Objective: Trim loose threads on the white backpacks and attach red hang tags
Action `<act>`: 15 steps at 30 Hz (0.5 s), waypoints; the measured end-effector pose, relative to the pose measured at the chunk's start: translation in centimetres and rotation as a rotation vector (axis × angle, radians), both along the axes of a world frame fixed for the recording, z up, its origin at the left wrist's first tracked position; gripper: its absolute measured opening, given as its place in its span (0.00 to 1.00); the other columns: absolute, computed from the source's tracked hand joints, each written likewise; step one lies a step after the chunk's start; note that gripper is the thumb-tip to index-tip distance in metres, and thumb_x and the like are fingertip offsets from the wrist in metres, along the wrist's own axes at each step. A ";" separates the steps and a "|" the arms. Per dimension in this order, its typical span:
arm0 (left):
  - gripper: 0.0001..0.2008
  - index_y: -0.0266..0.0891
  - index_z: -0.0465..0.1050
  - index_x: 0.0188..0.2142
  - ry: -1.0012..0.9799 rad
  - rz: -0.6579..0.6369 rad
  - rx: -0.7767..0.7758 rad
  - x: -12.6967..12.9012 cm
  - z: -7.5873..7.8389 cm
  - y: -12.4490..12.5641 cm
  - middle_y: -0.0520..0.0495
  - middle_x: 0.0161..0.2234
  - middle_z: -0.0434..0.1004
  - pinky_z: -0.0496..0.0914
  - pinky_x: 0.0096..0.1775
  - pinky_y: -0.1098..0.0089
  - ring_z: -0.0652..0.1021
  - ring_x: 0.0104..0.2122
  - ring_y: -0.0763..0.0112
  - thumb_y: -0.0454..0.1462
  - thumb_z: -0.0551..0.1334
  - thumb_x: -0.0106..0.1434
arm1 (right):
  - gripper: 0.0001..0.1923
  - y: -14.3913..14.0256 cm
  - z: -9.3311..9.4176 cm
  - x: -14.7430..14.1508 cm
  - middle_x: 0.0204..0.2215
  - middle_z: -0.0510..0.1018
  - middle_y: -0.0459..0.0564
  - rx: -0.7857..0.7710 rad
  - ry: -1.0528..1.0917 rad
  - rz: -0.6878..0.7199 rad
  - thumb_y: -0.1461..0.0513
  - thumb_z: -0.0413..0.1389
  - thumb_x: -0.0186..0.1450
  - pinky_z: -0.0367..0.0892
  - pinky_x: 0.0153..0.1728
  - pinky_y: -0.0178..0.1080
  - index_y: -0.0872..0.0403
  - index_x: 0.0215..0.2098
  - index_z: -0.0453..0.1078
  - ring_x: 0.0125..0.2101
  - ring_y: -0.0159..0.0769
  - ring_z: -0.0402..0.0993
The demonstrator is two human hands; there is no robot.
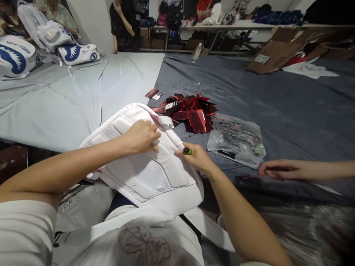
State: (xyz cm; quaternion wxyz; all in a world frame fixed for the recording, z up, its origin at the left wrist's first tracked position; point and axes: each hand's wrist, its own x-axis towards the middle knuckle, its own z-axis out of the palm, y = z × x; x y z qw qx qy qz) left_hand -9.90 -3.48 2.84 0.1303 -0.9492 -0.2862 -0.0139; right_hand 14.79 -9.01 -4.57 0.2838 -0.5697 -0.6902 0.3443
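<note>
A white backpack (177, 199) rests tilted across my lap and the table edge, its padded, perforated back panel facing up. My left hand (142, 136) lies over the upper part of that panel, fingers curled and closed on the fabric. At the bag's right edge, my right hand (195, 157) is closed around a small green tool with a black end (187, 150); its kind is hidden by the fingers. The right thumb touches the bag's piped edge. Just beyond the bag sits a bunch of shiny red and black hang tags (194, 111).
A clear plastic bag of small dark items (235, 138) lies right of the tags. Another person's hand (280, 170) reaches in from the right. White-and-blue backpacks (79, 53) stand at far left. A bottle (196, 53) and a cardboard box (270, 51) are at the back.
</note>
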 end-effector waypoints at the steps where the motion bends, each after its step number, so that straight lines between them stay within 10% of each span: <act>1: 0.17 0.39 0.75 0.35 -0.010 -0.025 -0.001 0.2 0.3 0.4 0.45 0.33 0.75 0.60 0.37 0.62 0.73 0.37 0.61 0.51 0.65 0.62 | 0.18 0.2 0.7 0.6 0.21 0.65 0.42 -0.002 -0.020 -0.008 0.49 0.57 0.59 0.52 0.25 0.32 0.56 0.28 0.70 0.24 0.30 0.58; 9: 0.29 0.40 0.71 0.32 -0.110 -0.123 0.089 -3.2 1.1 3.9 0.48 0.37 0.72 0.60 0.50 0.56 0.70 0.43 0.61 0.62 0.52 0.66 | 0.18 0.7 1.5 4.2 0.19 0.64 0.41 0.001 -0.139 -0.053 0.48 0.57 0.61 0.49 0.24 0.32 0.55 0.26 0.68 0.23 0.29 0.57; 15: 0.22 0.40 0.70 0.36 -0.220 -0.067 0.098 -3.4 -1.0 3.8 0.47 0.43 0.70 0.57 0.55 0.54 0.67 0.50 0.59 0.55 0.51 0.71 | 0.13 -0.3 1.4 3.4 0.23 0.73 0.47 0.017 -0.544 -0.152 0.54 0.55 0.65 0.54 0.26 0.35 0.55 0.38 0.76 0.25 0.37 0.66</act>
